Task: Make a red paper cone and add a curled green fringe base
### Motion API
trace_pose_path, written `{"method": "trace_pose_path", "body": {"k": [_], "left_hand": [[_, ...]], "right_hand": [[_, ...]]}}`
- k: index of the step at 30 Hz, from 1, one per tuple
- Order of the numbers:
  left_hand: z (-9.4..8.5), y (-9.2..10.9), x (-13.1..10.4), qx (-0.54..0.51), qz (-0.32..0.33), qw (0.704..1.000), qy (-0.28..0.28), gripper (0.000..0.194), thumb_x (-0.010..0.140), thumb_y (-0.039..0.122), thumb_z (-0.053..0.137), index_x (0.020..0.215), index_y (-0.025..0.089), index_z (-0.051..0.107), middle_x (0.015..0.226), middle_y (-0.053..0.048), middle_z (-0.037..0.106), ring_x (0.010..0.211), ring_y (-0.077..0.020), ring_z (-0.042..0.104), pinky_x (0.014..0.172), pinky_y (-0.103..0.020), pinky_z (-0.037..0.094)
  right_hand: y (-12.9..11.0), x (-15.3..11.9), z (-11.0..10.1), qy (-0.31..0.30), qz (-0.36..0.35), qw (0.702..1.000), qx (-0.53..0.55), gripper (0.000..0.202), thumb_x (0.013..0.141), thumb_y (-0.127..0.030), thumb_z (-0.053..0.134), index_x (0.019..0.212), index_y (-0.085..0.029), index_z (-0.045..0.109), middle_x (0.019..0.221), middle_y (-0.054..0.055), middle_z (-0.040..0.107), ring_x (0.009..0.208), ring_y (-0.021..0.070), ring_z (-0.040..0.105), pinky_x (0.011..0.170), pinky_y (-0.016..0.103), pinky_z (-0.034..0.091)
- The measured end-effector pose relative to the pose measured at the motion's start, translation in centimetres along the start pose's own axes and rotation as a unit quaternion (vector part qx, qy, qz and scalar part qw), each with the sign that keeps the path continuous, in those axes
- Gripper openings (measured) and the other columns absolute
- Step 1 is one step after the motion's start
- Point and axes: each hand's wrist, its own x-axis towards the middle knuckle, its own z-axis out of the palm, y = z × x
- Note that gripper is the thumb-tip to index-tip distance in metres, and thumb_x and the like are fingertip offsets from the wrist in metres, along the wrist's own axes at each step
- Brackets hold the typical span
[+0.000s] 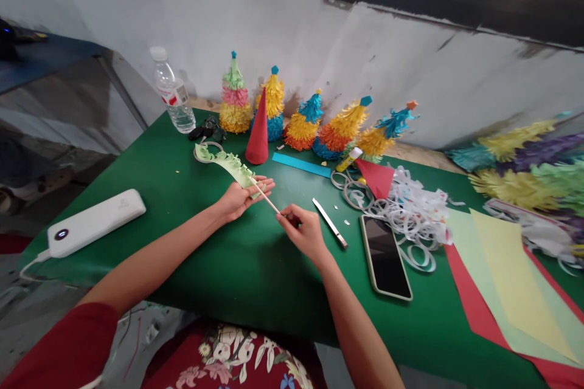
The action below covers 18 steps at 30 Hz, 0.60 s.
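Observation:
My left hand (pixel 238 199) is palm up, its thumb pressing a light green fringed paper strip (pixel 230 165) against the fingers. The strip's far end curls over the table near a white paper loop. Between thumb and fingertips, my right hand (pixel 302 228) pinches a thin pale stick (pixel 267 199). The stick's other end meets the strip's fringed edge at my left hand. Just beyond the hands, a plain red paper cone (pixel 258 134) stands upright. A blue paper strip (pixel 301 165) lies to its right. Nearest my right hand is a utility knife (pixel 329 223) lying flat.
Several fringed paper trees (pixel 271 100) line the wall. A water bottle (pixel 173 94) stands back left, a white power bank (pixel 97 223) front left. To the right are a phone (pixel 387 258), a glue stick (pixel 349 159), white paper curls (pixel 417 200) and coloured sheets (pixel 515 273).

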Motion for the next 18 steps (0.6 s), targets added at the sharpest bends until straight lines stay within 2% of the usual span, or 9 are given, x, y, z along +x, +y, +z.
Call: {"method": "trace_pose_path", "body": {"k": [7, 18], "left_hand": [[-0.39, -0.11, -0.19, 0.011, 0.005, 0.999, -0.05, 0.02, 0.08, 0.003, 0.06, 0.099, 0.011, 0.06, 0.114, -0.015, 0.068, 0.113, -0.0257, 0.062, 0.108, -0.046, 0.039], [-0.14, 0.34, -0.54, 0.017, 0.008, 0.997, -0.072, 0.029, 0.075, -0.002, 0.057, 0.101, 0.01, 0.061, 0.112, -0.016, 0.069, 0.112, -0.0272, 0.062, 0.109, -0.049, 0.037]], "right_hand": [[0.46, 0.18, 0.17, 0.027, 0.016, 0.999, -0.019, 0.022, 0.084, -0.035, 0.055, 0.069, -0.018, 0.058, 0.049, -0.006, 0.041, 0.045, 0.0075, 0.034, 0.046, 0.021, 0.027], [0.75, 0.34, 0.11, 0.034, 0.025, 0.999, -0.025, 0.026, 0.085, -0.036, 0.053, 0.068, -0.018, 0.06, 0.047, -0.005, 0.041, 0.045, 0.0082, 0.034, 0.045, 0.021, 0.027]]}}
